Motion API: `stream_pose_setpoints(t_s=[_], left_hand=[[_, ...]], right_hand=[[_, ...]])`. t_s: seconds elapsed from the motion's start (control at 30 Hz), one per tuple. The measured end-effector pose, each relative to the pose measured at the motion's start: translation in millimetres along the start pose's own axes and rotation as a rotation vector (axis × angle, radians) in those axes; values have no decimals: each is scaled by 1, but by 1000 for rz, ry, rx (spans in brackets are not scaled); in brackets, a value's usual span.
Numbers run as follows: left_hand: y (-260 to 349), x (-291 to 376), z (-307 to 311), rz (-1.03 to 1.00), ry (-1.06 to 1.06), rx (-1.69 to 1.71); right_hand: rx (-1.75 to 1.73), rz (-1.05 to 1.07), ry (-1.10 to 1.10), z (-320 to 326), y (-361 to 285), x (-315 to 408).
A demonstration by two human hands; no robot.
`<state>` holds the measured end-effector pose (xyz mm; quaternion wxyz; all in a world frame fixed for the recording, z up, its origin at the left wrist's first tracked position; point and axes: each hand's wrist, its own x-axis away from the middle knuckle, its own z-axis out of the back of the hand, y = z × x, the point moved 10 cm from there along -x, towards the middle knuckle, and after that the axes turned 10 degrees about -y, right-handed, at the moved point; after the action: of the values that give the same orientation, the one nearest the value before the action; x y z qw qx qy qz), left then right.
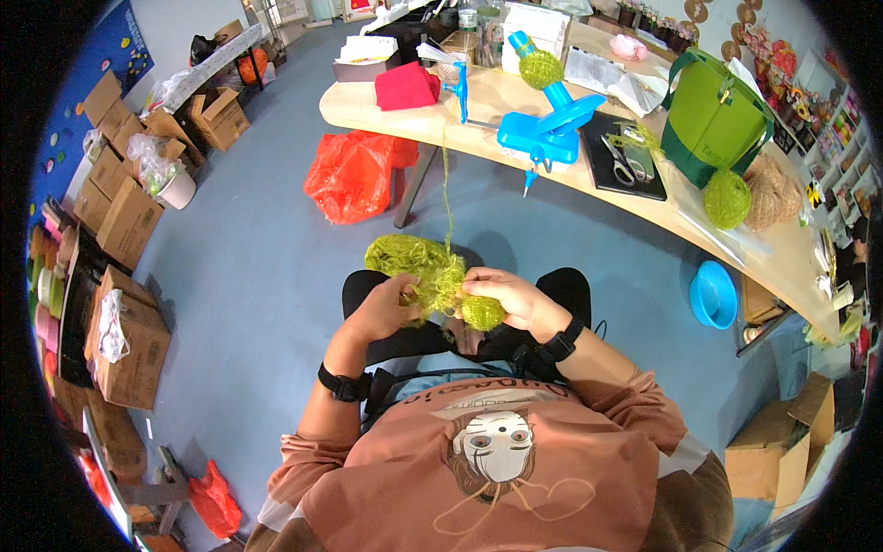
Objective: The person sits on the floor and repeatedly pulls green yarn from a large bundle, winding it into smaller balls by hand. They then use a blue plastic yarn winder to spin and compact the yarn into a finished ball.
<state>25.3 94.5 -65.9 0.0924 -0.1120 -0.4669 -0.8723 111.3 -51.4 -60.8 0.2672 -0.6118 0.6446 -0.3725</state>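
Note:
My left hand (383, 308) grips a loose, tangled skein of yellow-green yarn (407, 255) above my lap. In my right hand (507, 297) is a small yellow-green yarn ball (483, 313), with tangled strands pinched at the fingertips. A single strand (447, 193) runs up from the tangle to the table, near the blue plastic yarn guide (462, 93). Behind it, a blue plastic yarn winder (541, 138) stands at the table edge with green yarn (541, 70) wound on its tilted spindle.
On the wooden table (621, 200) are a red cloth (407, 86), scissors (621, 162) on a black board, a green bag (717, 114), a green yarn ball (728, 199) and brown twine (772, 193). A red plastic bag (352, 179) and a blue basin (713, 294) are on the floor. Cardboard boxes (131, 345) stand left.

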Motion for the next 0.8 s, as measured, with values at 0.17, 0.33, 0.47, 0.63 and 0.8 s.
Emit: stream_pose_setpoints(t_s=[0.17,0.33,0.47,0.63,0.8], left_hand=[[-15,-4,18,32,32,602],[13,1,54,24,214,296],[75,-7,46,-163,88,95],[138,-9,0,-418,-346,654],[135,-19,-2,-441,-213,701]], right_hand=[[-201,170,-65,-13,-34,16],[-263,290,-177,-21,-59,31],[-151,250,-190,-29,-60,34],[-44,204,-154,-31,-56,37],[-254,261,-86,-15,-63,37]])
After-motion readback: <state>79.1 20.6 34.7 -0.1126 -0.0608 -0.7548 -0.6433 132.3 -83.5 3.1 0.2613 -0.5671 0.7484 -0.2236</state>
